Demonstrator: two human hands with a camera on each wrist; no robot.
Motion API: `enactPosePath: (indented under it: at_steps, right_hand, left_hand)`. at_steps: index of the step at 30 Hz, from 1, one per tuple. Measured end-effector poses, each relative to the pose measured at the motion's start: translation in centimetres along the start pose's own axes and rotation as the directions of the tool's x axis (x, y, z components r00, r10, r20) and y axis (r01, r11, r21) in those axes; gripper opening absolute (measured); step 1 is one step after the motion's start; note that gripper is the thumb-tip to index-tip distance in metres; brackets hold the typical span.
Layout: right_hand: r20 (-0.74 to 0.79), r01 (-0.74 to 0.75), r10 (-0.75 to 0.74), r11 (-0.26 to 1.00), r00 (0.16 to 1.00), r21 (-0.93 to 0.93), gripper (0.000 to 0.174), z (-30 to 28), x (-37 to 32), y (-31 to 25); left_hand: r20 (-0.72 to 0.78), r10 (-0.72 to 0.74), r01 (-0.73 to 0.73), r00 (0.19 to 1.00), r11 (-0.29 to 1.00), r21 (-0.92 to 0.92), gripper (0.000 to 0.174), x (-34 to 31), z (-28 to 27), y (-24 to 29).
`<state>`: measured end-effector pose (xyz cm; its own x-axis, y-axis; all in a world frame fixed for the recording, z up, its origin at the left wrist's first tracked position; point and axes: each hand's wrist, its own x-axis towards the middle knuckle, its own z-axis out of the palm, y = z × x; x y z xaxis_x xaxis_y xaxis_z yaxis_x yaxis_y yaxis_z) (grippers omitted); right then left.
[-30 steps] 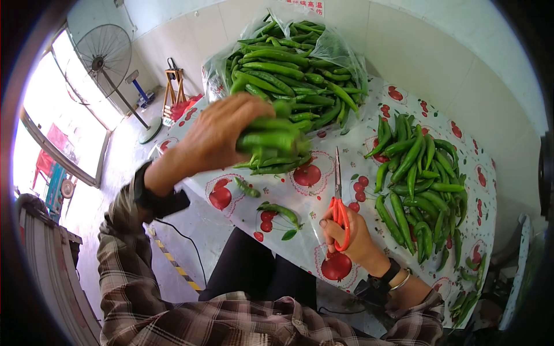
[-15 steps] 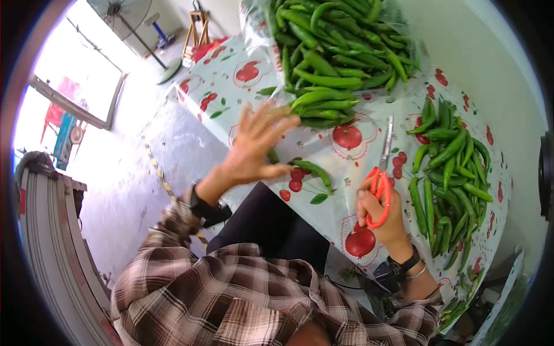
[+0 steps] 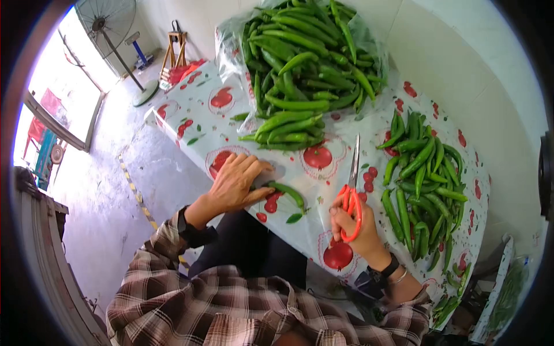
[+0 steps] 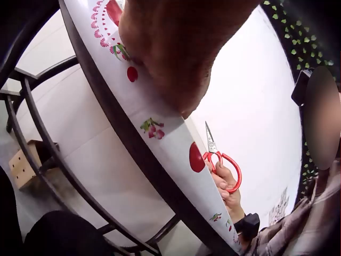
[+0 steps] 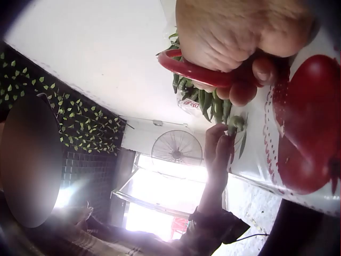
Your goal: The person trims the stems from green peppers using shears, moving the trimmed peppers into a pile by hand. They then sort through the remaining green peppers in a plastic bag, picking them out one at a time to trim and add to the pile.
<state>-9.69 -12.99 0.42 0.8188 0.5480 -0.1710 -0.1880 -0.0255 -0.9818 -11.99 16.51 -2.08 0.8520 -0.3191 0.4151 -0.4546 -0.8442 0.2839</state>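
- Step in hand (judged): the left hand point(image 3: 234, 184) is reaching down to a lone pepper point(image 3: 292, 195). The scissors point(image 3: 354, 167) are not cutting anything.
- Pepper: it is lying on the cloth point(image 3: 202, 92) near the front edge, curving away from the left hand toward the side of the right hand point(image 3: 358, 230). Its near end is sitting partly behind the thumb.
- Left fingers: they are bending slightly, palm down, and standing apart from the thumb. The thumb is touching the pepper in the head view. The right wrist view is also showing the fingertips beside it, but I cannot tell whether they are pressing on it.
- Right fingers: they are curling round the red handles of the scissors. The blades are lying together and pointing away from the body.
- Bag point(image 3: 231, 43): it is standing open on the far side, holding many peppers; a small bunch point(image 3: 291, 128) is lying side by side just in front of it.
- Pile point(image 3: 427, 187): loose peppers are spreading over the cloth on the right, beyond the right hand.
- What the next move calls for (judged): lifting the pepper is calling for thumb and fingertips closing on it from opposite sides, near the end by the thumb. The scissors are needing to keep their points clear of the left fingers meanwhile.
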Motion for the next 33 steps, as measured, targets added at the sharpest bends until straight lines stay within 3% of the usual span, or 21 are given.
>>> enactPosePath:
  at_steps: [4, 6, 13, 16, 21, 27, 33]
  right_hand:
    - [-0.010, 0.031, -0.031, 0.999, 0.999, -0.024, 0.013, 0.0, 0.0, 0.3]
    - [-0.012, 0.021, -0.022, 0.999, 1.000, -0.031, 0.013, 0.0, 0.1, 0.3]
    - [0.005, 0.021, -0.021, 1.000, 1.000, -0.001, 0.014, 0.0, 0.1, 0.0]
    - [0.016, 0.012, -0.012, 1.000, 1.000, -0.007, 0.015, -0.1, 0.1, 0.3]
    - [0.035, 0.037, -0.037, 0.999, 0.999, 0.026, 0.015, -0.2, 0.1, 0.3]
    - [0.027, -0.002, 0.001, 1.000, 1.000, 0.026, 0.014, 0.0, 0.0, 0.3]
    - [0.011, 0.026, -0.026, 1.000, 1.000, 0.015, 0.014, -0.1, 0.0, 0.4]
  left_hand:
    - [0.055, 0.040, -0.042, 0.998, 0.998, 0.046, 0.038, 0.0, -0.2, 1.9]
    - [0.004, 0.225, -0.224, 0.974, 0.973, 0.056, 0.032, 1.4, 0.1, 2.1]
    - [-0.032, 0.261, -0.258, 0.965, 0.963, 0.084, 0.021, 2.6, -0.9, 2.1]
    - [-0.139, 0.151, -0.119, 0.979, 0.968, 0.220, 0.019, 3.9, -3.0, 2.1]
    - [-0.189, 0.228, -0.176, 0.955, 0.951, 0.256, 0.017, 5.8, -4.1, 2.5]
    - [-0.276, 0.242, -0.127, 0.930, 0.917, 0.378, 0.016, 10.5, -6.1, 0.8]
    - [-0.244, 0.148, -0.052, 0.958, 0.931, 0.362, 0.027, 14.0, -3.8, -1.7]
